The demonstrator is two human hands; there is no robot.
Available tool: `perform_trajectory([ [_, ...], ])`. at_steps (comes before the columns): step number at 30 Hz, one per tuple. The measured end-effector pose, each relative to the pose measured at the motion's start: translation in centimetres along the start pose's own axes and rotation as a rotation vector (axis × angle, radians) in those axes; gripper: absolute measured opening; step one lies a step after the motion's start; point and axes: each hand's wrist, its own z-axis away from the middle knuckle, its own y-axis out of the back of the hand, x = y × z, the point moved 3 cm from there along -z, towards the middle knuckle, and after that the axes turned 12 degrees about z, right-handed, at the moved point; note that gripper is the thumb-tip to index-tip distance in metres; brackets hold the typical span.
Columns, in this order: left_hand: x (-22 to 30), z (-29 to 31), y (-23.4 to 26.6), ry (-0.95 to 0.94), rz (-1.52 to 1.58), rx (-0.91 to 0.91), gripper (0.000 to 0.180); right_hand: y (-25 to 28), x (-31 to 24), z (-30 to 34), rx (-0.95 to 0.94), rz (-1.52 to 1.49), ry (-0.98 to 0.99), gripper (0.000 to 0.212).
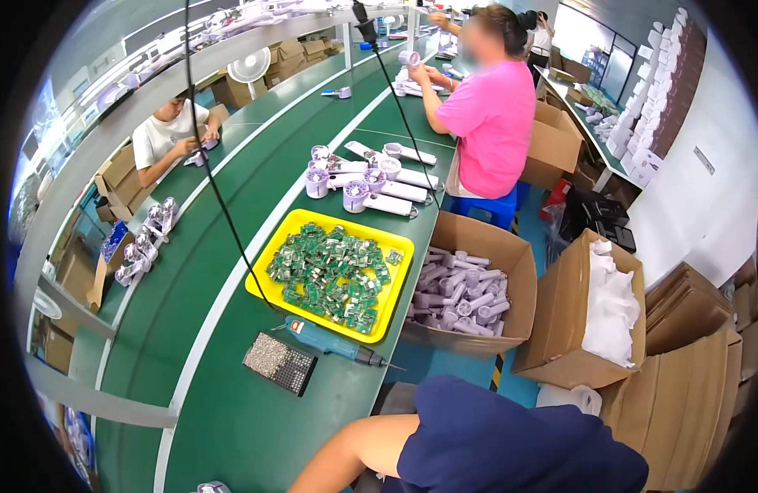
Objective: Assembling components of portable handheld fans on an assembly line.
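Neither of my hands shows. A bare arm (358,450) in a navy sleeve (510,431) reaches across the bottom, its hand cut off by the lower edge. Closest to it on the green bench lie a teal electric screwdriver (330,340) with its bit pointing right and a black holder (293,374), partly covered with small metal screws (267,355). Beyond them stands a yellow tray (369,330) heaped with small green circuit boards (330,267). Several white and lilac handheld fans (354,194) lie in rows past the tray.
A carton (527,308) of lilac fan housings (465,296) stands beside the bench; another carton (552,345) holds white wrapping. A person in pink (494,123) and one in white (161,135) handle fan parts. A black cable (223,197) hangs over the bench (206,403).
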Motion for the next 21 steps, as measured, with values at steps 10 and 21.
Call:
perform_trajectory([
  [10, 5.4, 3.2, 2.7, 0.307, 0.274, -0.197, 0.048, -3.3, 1.1, -3.5, -0.09, 0.033, -0.162, 0.049],
  [21, 17.5, -1.1, 8.1, 0.246, 0.402, -0.272, 0.051, -3.3, 4.0, 1.1, -0.139, 0.279, -0.168, 0.055],
])
